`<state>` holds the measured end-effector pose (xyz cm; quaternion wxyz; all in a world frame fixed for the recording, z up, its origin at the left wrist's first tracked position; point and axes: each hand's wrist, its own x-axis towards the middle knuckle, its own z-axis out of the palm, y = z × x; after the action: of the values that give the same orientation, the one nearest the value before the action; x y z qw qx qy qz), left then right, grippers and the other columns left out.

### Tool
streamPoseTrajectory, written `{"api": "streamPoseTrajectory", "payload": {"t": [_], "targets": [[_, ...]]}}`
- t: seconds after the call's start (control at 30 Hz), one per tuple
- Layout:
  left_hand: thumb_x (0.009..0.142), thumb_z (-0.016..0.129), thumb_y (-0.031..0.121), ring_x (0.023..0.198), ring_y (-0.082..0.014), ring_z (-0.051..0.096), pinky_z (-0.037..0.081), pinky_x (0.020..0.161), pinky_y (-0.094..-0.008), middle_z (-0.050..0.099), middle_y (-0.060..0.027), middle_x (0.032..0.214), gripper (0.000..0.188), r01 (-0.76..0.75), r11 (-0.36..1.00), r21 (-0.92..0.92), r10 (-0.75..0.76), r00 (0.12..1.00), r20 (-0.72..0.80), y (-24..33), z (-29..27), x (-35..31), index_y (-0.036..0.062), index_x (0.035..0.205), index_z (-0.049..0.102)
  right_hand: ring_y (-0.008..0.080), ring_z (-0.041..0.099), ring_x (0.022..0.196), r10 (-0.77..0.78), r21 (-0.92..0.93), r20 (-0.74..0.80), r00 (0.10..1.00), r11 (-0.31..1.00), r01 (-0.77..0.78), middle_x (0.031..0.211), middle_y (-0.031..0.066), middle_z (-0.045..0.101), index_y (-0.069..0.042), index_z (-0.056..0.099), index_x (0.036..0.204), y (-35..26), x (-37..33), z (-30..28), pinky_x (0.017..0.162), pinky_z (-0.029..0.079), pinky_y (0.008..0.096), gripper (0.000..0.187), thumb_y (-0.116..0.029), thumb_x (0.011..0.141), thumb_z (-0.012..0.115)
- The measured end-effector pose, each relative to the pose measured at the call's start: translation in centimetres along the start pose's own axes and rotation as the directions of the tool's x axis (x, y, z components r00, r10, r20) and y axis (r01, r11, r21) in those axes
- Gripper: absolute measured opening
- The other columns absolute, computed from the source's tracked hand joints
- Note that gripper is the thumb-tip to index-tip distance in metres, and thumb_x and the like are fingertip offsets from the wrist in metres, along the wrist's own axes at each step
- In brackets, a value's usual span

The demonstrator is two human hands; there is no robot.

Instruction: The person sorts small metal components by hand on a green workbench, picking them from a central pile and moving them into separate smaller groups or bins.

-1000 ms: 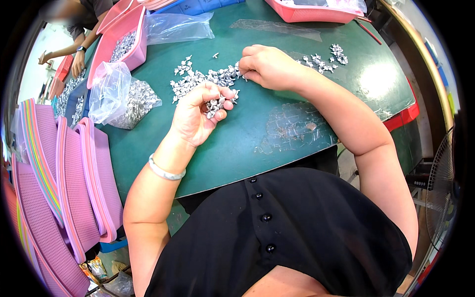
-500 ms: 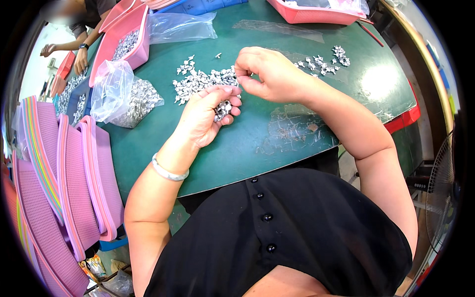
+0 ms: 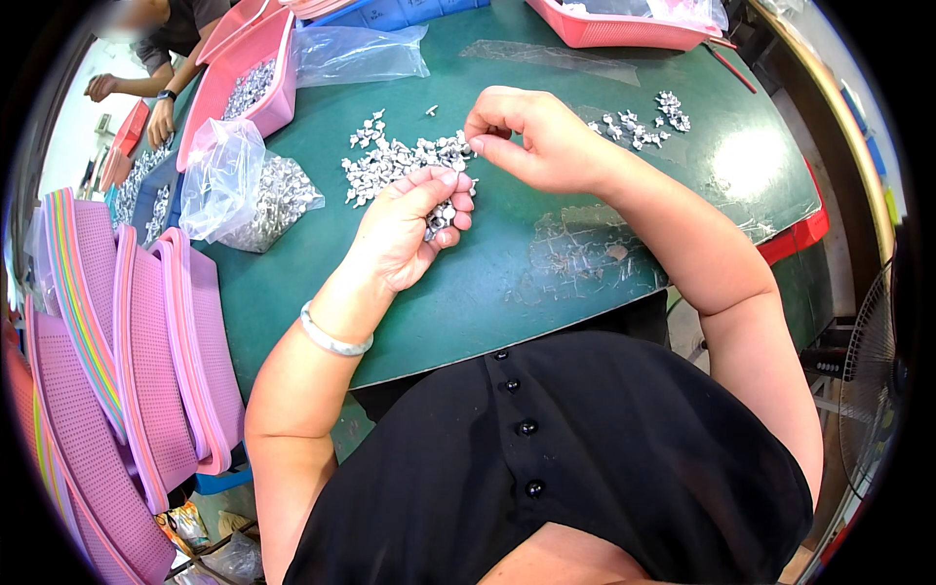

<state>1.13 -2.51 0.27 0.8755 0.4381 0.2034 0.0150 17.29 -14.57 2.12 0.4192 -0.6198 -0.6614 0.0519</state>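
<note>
Blue crate [image 3: 402, 13]: pale marks on its side, too small for me to read.
My table [image 3: 478, 302]: nothing on it I can read.

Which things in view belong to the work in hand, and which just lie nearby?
Likely in the work:
small silvery metallic parts, piled and in the left hand
right hand, at the pile's edge
clear plastic bag of similar parts

Apparently just nearby:
thin red stick
pinkish perforated plastic baskets

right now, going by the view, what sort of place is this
Probably a small workshop or sorting area: small grey metal parts lie heaped on a green table, with perforated pink baskets stacked at its left.
</note>
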Motion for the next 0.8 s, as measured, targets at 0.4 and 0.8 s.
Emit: {"api": "streamPoseTrajectory", "payload": {"t": [0.4,0.8], "targets": [[0.087,0.058,0.011,0.062,-0.0096,0.053,0.04,0.046,-0.0165,0.056,-0.0038,0.075,0.009,-0.026,0.993,0.115,0.031,0.999,-0.04,-0.1,0.2,-0.2,0.0025,0.091,0.058,0.0237,0.057,0.071,-0.053,-0.138,-0.028,0.998,0.989,0.049,0.078,0.0105,0.058,-0.001,0.058,0.086,1.8,0.1,-0.4,0.062,0.045,0.0322,0.007,-0.005,0.081,0.058],[0.083,0.053,0.008,0.068,-0.0171,0.054,0.042,0.046,-0.018,0.055,-0.0127,0.083,0.006,-0.049,0.998,-0.051,0.05,0.999,0.012,-0.1,-0.6,0.2,0.0025,0.081,0.051,0.0287,0.056,0.088,0.052,-0.336,0.088,0.995,0.942,-0.02,0.086,0.0098,0.058,-0.006,0.063,0.084,3.3,-0.3,-0.3,0.075,0.046,0.0379,0.01,-0.011,0.077,0.059]]}}
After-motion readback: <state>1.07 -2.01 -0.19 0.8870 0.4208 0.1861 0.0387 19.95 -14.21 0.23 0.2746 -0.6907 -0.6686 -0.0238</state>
